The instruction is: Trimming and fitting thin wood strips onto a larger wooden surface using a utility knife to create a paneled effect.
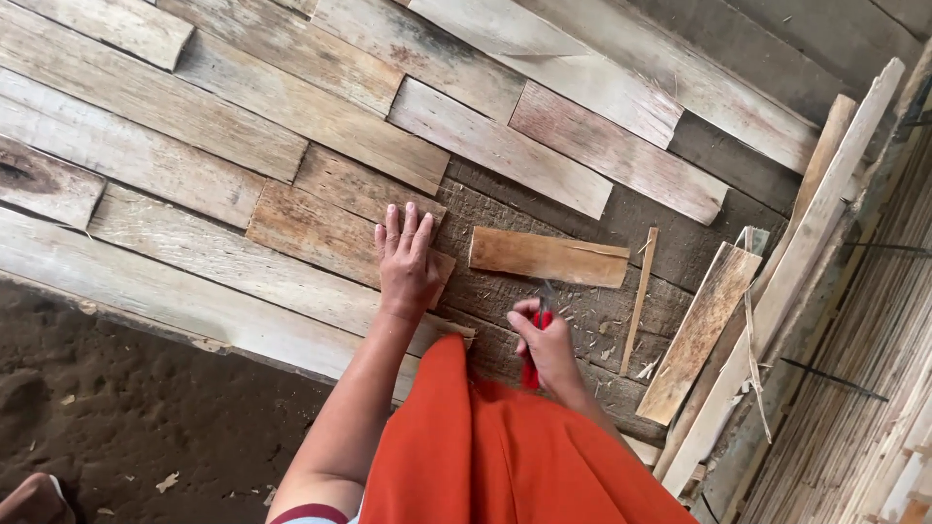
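Left hand point(408, 260) flat, fingers spread, on a plank point(330, 231); right hand point(546, 342) grips seemingly red-handled pliers point(533, 361).

Left hand point(406, 260) flat on wood strip point(335, 231); right hand point(546, 342) holds red-handled tool point(532, 340)

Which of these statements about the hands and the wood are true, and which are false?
1. The left hand lies flat on a wooden strip. True.
2. The right hand is empty. False: it grips a red-handled tool.
3. A short loose plank lies beyond the right hand. True.
4. The person wears a blue garment. False: the orange garment shows.
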